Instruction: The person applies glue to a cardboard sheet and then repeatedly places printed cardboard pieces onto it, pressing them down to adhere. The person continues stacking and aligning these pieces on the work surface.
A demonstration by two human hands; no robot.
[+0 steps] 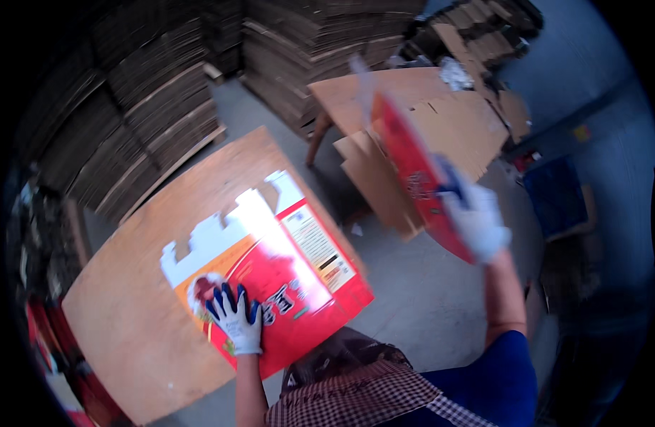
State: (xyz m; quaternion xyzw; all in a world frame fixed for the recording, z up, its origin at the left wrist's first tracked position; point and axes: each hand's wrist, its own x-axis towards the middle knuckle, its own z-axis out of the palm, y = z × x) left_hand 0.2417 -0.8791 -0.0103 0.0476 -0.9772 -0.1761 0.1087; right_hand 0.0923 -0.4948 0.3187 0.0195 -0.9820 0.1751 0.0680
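A worker in a checked apron [356,395] stands at the edge of a wooden table [121,334], seen from a few paces off. On the table, the gloved left hand [235,320] rests flat, fingers apart, pressing a glossy red carton sheet [313,285] without gripping it. The sheet looks light and fairly stiff, its printed face likely slick; a flat palm suits it for steadying, and lifting would best start from a plain edge, away from the notched white flaps, which could crease.

To the right of the table, the gloved right hand [477,217] appears clamped on the side of a second red panel [406,156], held up off any surface; blur hides the thumb. Thin and broad, that panel would probably flex or catch air, so a hold with fingers and thumb on opposite faces seems surest.

Beyond the table, to its right, brown cardboard [456,128] lies on another wooden table [334,89], with a blue crate [555,196] farther right. Behind the first table rise tall cardboard stacks [149,92].
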